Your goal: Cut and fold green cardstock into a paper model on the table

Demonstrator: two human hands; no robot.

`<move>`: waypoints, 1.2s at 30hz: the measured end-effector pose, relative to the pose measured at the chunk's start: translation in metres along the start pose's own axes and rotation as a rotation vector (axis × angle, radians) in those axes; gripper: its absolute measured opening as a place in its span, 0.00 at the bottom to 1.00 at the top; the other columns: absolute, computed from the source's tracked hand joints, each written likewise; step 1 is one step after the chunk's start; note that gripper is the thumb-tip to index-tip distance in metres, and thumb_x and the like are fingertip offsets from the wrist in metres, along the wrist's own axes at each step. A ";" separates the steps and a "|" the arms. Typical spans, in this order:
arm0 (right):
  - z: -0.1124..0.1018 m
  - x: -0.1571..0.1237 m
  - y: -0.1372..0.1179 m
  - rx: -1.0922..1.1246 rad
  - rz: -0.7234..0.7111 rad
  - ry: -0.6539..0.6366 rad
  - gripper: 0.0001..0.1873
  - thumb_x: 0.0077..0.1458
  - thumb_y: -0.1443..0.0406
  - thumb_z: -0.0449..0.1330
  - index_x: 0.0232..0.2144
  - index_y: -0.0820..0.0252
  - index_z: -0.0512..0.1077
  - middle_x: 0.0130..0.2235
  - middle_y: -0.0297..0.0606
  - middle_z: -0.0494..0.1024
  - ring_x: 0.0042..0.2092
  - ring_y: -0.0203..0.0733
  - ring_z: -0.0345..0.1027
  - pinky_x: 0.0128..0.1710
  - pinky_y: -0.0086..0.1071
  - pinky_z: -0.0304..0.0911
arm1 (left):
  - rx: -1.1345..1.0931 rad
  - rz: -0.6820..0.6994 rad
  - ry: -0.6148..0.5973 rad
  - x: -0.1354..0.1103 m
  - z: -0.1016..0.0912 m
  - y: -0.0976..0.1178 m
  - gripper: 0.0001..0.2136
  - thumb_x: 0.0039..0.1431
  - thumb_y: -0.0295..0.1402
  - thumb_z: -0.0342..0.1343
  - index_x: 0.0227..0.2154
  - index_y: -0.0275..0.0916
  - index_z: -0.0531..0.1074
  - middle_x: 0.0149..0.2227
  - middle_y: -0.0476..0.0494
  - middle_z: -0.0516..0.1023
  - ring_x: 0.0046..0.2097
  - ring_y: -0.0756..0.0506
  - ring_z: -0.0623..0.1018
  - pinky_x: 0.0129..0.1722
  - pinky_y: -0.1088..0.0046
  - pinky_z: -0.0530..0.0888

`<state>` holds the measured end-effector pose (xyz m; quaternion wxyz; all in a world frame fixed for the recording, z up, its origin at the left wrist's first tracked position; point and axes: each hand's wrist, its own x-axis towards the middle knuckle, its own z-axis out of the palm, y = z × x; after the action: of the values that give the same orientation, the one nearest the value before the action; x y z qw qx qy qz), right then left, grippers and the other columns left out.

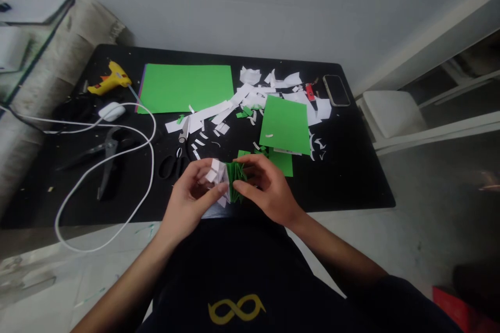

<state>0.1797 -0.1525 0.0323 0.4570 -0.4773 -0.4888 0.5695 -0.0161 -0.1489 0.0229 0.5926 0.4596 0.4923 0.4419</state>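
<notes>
Between my two hands, at the table's front edge, is a small paper piece of many folded layers. Its left part is white folded paper (217, 173), held between the thumb and fingers of my left hand (194, 187). The right part is green folded paper (233, 182), gripped by my right hand (269, 184) with the thumb in front and fingers behind. The white and green parts touch in the middle. Black-handled scissors (179, 153) lie just beyond my left hand. A folded green card (285, 125) lies beyond my right hand.
Green sheets (187, 88) lie at the back, beside white paper scraps (250, 96). A yellow glue gun (111, 79), a looping white cable (153, 166) and dark shears (107, 161) are on the left. A red-handled cutter (310, 92) and a phone (336, 90) lie back right.
</notes>
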 end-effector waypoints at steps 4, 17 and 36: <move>0.002 0.000 0.004 -0.102 -0.029 0.010 0.20 0.53 0.64 0.73 0.49 0.51 0.76 0.49 0.38 0.81 0.46 0.43 0.76 0.44 0.38 0.74 | 0.113 -0.014 -0.045 0.000 0.002 0.002 0.21 0.55 0.39 0.72 0.49 0.42 0.76 0.41 0.47 0.81 0.39 0.46 0.79 0.38 0.71 0.77; -0.004 0.002 0.005 -0.017 0.018 -0.053 0.19 0.54 0.64 0.73 0.49 0.49 0.80 0.48 0.36 0.82 0.50 0.44 0.79 0.51 0.40 0.75 | 0.033 -0.079 -0.165 0.008 -0.004 -0.004 0.22 0.50 0.36 0.75 0.48 0.41 0.76 0.39 0.47 0.81 0.41 0.46 0.80 0.43 0.69 0.77; 0.003 0.007 0.017 -0.620 -0.219 0.165 0.19 0.60 0.68 0.65 0.54 0.52 0.73 0.53 0.45 0.80 0.56 0.53 0.75 0.59 0.52 0.72 | 0.784 0.076 0.084 0.011 0.008 -0.005 0.29 0.60 0.39 0.62 0.62 0.38 0.64 0.47 0.37 0.80 0.36 0.41 0.81 0.38 0.62 0.76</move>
<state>0.1748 -0.1473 0.0154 0.3866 -0.5826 -0.6486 0.3008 -0.0069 -0.1395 0.0167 0.3349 0.6504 0.6300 0.2606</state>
